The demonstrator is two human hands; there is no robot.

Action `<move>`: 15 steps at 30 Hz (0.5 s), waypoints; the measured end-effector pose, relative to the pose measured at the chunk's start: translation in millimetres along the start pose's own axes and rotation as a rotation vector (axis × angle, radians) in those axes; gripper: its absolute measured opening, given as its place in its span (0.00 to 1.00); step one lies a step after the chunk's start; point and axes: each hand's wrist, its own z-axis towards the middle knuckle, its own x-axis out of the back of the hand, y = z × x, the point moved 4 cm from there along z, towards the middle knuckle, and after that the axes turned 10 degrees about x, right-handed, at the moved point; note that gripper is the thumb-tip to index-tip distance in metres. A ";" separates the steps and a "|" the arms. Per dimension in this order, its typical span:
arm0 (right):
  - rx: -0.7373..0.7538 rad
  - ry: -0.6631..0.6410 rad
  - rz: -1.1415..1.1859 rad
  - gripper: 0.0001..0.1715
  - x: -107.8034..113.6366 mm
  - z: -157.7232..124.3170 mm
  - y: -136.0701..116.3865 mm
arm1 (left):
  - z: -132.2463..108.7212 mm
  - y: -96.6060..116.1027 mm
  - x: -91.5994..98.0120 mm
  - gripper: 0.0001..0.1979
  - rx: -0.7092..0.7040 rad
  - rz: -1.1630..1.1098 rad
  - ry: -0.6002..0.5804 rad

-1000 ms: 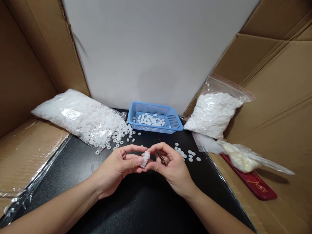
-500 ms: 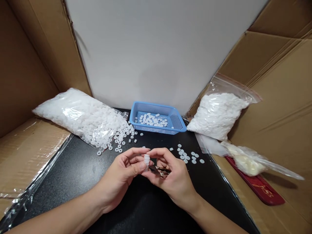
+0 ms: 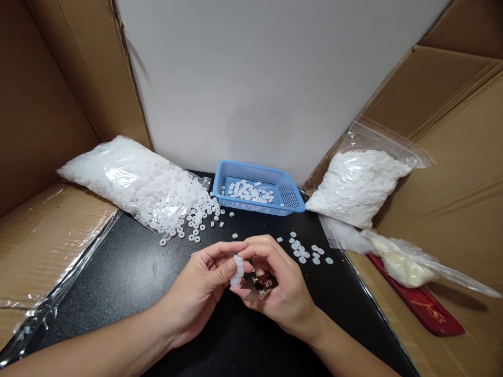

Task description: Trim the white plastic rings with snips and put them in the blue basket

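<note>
In the middle, low over the black table, my left hand pinches a short stack of white plastic rings between thumb and fingers. My right hand is closed around a small shiny metal tool with a flat dark face; the palm and fingers hide most of it, and its kind is unclear. The right fingertips meet the stack at its top and near its lower end. Ahead of both hands lies a single loose ring. More loose rings are scattered just beyond my right hand.
A blue perforated basket holding white rings stands against the pale wall. To its left, an open plastic bag spills rings onto the black table. At right are a bag of white pieces, a smaller bag and a red case.
The ring stack has shifted and shows more of its length between my hands. My right hand has turned the metal tool slightly lower. The whole view has moved a little.
</note>
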 end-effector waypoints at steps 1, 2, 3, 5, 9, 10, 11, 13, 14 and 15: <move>0.020 -0.005 -0.012 0.21 -0.5 0.2 -1.0 | 0.1 -0.2 0.2 0.16 0.001 0.000 0.001; 0.037 -0.004 -0.020 0.22 -1.0 0.3 -2.0 | 0.1 -0.4 0.3 0.16 0.003 0.001 -0.001; 0.043 0.002 -0.021 0.22 -1.5 0.3 -2.6 | -0.2 -0.5 0.2 0.16 0.006 0.003 -0.008; 0.023 0.025 0.007 0.21 -2.3 0.2 -2.7 | -1.0 -1.0 -0.4 0.16 0.014 0.012 -0.036; -0.054 0.082 0.107 0.19 -1.6 1.1 -2.1 | -3.2 -1.1 -1.7 0.17 0.012 0.040 -0.094; -0.062 0.090 0.122 0.19 -1.1 1.4 -2.3 | -3.7 -0.9 -2.1 0.17 0.013 0.047 -0.106; -0.071 0.096 0.133 0.18 -0.5 1.5 -2.5 | -4.2 -0.6 -2.6 0.17 0.011 0.051 -0.121; -0.083 0.097 0.159 0.18 0.4 0.9 -2.4 | -5.0 0.0 -3.5 0.17 0.013 0.058 -0.146; -0.090 0.091 0.174 0.19 0.7 0.0 -2.0 | -5.4 0.4 -3.6 0.17 0.012 0.064 -0.152; -0.097 0.082 0.191 0.19 0.8 -1.2 -1.4 | -5.5 0.9 -3.4 0.17 0.009 0.071 -0.152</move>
